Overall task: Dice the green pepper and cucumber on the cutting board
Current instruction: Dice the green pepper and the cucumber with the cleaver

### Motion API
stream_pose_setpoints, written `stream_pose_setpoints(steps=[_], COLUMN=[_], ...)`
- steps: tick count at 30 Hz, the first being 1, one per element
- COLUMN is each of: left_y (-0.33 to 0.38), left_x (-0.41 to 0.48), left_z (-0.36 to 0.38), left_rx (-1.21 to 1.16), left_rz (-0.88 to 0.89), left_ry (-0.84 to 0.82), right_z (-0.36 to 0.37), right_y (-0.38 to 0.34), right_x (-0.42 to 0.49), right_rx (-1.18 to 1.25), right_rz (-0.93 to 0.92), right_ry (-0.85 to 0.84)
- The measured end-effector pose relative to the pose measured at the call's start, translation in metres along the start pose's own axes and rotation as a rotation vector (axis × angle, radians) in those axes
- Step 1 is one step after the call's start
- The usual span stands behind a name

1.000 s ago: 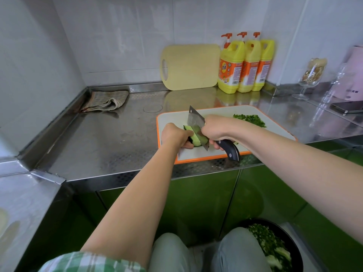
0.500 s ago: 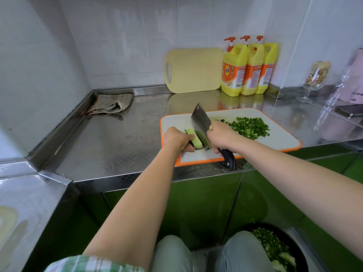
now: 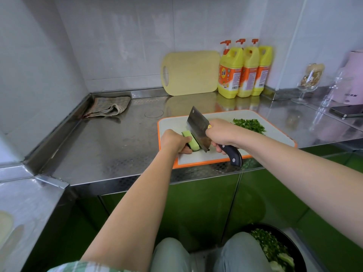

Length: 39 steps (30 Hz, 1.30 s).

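A white cutting board with an orange rim point(image 3: 275, 134) lies on the steel counter. A piece of cucumber point(image 3: 191, 141) lies on its left part, and my left hand point(image 3: 173, 140) holds it down with curled fingers. My right hand point(image 3: 220, 132) grips the black handle of a cleaver point(image 3: 197, 127), whose blade stands on the cucumber just right of my left fingers. A heap of diced green pepper point(image 3: 249, 124) sits on the board behind my right wrist.
A yellow board point(image 3: 191, 72) leans on the back wall beside three yellow detergent bottles point(image 3: 243, 69). A folded cloth point(image 3: 107, 107) lies at the back left. A glass point(image 3: 309, 81) and a phone point(image 3: 347, 110) stand right. A black bowl of greens point(image 3: 275, 250) sits on the floor.
The cleaver has shifted along the cucumber toward my left hand, and the blade now stands steeper. The camera has tilted, so the pepper heap shows more than one second ago.
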<state>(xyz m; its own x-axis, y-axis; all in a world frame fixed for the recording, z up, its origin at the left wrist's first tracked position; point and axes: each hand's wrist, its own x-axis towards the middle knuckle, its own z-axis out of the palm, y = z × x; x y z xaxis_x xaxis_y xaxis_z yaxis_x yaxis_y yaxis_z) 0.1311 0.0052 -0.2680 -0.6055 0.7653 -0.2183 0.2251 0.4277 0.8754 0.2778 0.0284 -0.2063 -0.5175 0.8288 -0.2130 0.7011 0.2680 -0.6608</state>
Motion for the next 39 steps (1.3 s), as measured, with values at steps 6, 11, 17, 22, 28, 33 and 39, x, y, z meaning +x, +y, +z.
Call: stream_pose_setpoints(steps=[6,11,17,22,28,33,39], left_y=[0.001,0.001,-0.001,-0.001,-0.002,-0.001,-0.003], left_x=[0.0,0.0,0.004,0.005,0.006,0.007,0.011], left_z=[0.0,0.001,0.002,0.002,0.002,0.003,0.003], left_rx=[-0.019,-0.028,-0.023,-0.024,-0.026,-0.022,-0.043], left_rz=[-0.003,-0.003,-0.004,-0.004,-0.006,-0.008,-0.009], left_ry=[0.0,0.006,0.011,0.007,-0.002,-0.003,0.006], right_z=[0.001,-0.001,0.001,-0.002,0.0,0.005,0.022], right_y=[0.0,-0.001,0.001,-0.001,-0.01,-0.013,-0.01], right_x=[-0.003,-0.002,-0.002,-0.003,-0.001,0.001,0.005], right_rx=[-0.015,-0.032,-0.058,-0.081,-0.149,-0.239,-0.3], right_rz=[0.006,0.006,0.01,0.021,0.039,0.004,-0.111], right_ry=[-0.008,-0.003,-0.026,-0.039,-0.064,-0.058,0.036])
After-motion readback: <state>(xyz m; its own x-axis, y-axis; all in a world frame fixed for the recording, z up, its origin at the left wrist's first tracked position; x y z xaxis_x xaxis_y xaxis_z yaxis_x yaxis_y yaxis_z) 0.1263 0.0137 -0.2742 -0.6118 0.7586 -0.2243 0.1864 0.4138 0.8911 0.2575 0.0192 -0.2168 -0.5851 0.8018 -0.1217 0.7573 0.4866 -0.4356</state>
